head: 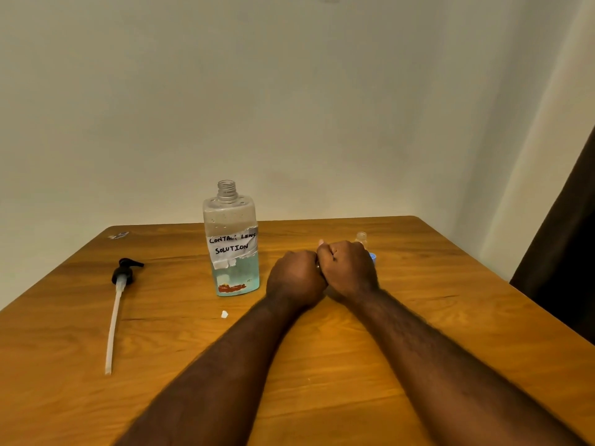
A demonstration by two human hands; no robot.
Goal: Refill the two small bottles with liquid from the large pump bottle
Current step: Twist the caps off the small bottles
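Note:
The large clear bottle [232,249], taped with a "contact lens solution" label, stands uncapped at the table's middle, about a third full of bluish liquid. Its black pump [124,273] with a long white tube lies flat to the left. My left hand [294,280] and my right hand [347,268] are both closed into fists and pressed together just right of the large bottle. They are closed around a small item, apparently a small bottle, that is almost wholly hidden. A small clear open bottle [362,237] stands upright behind my right hand, with a blue cap [373,257] beside it.
The wooden table [418,317] meets a plain wall at the back. A white scrap [224,314] lies in front of the large bottle and a small wrapper [119,235] sits at the far left corner. A dark curtain [566,239] hangs at the right.

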